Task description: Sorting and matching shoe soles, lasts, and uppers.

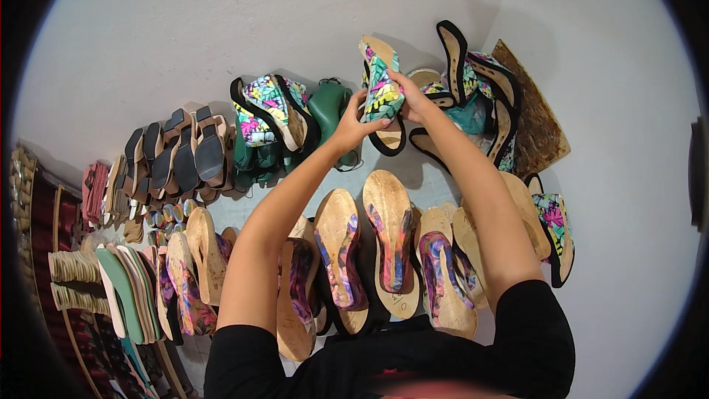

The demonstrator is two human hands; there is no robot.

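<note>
Between both hands I hold a wedge sole [382, 89] covered in bright floral fabric, with a bare tan face at its upper end. My left hand [356, 122] grips its lower left side, and my right hand [413, 97] closes on its right side. Just below it shows a black-edged sole [389, 140]; I cannot tell whether it belongs to the held piece. Left of my hands, more floral wedges [269, 111] with black edging sit on dark green pieces [325, 107]. To the right is a pile of black-edged floral wedges [480, 81].
Wedge soles with purple patterned sides [340, 251] stand in a row below my forearms. Black and tan soles [185, 155] line the left, above stacked insoles [129, 288]. A brown board [539, 111] leans against the pale wall [628, 177] at right.
</note>
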